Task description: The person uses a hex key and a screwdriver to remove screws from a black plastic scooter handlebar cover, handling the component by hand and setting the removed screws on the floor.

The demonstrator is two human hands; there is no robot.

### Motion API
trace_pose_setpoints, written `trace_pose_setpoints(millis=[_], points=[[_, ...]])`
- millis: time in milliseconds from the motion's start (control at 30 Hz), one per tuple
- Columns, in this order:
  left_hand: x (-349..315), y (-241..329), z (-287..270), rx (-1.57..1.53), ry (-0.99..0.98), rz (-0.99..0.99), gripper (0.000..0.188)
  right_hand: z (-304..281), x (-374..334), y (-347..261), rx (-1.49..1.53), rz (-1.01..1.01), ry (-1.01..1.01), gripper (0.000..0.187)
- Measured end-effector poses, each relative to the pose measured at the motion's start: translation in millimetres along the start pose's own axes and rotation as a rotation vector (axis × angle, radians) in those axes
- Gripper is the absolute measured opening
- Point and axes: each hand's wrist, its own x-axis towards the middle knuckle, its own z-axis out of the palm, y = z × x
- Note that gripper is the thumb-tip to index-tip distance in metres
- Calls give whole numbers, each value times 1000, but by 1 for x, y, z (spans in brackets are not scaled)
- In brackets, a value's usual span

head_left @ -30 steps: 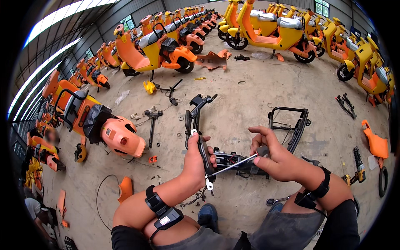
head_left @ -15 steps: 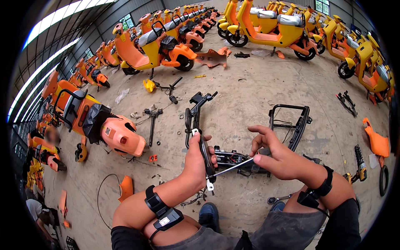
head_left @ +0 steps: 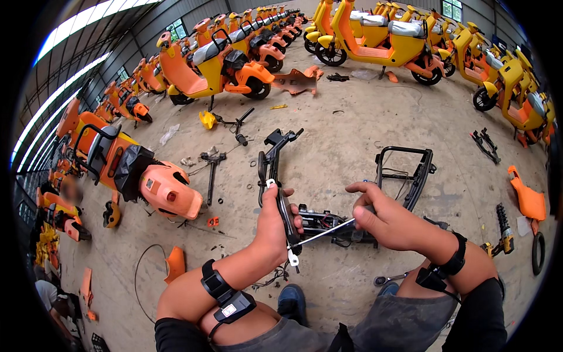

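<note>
Black frame bar (head_left: 285,214), raised above the concrete floor (head_left: 352,123), is gripped in the left hand (head_left: 274,226) to steady it. Right hand (head_left: 384,220) pinches a thin metal rod (head_left: 322,230), angled against the bar. Dismantled frame (head_left: 404,176) lies beyond.

Two hands: the left hand (head_left: 274,223) grips one black bar (head_left: 287,220), the right hand (head_left: 390,220) one metal rod (head_left: 322,230). One black frame (head_left: 410,170), one power drill (head_left: 503,234), and one tyre (head_left: 538,252) lie on the floor (head_left: 352,123).
</note>
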Motion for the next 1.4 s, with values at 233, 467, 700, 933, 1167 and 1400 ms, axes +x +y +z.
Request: trace_pose_setpoints(millis=[233,467,700,933,1167,1400], points=[[-2,2,0,-1,3,0,51,2,-1,-9,2,98,41,46],[1,-3,-9,0,-38,-4,53,-2,3,-3,-78,72,-80,36],[-1,0,-6,-8,-55,7,54,5,0,5,-9,-109,90,39],[0,-2,-7,1,-21,-1,50,-17,9,6,-98,173,-220,49],[1,-2,-1,-14,-12,7,49,6,-3,2,58,-129,158,40],[1,-4,-10,4,-26,4,51,-12,9,4,-147,130,-174,49]])
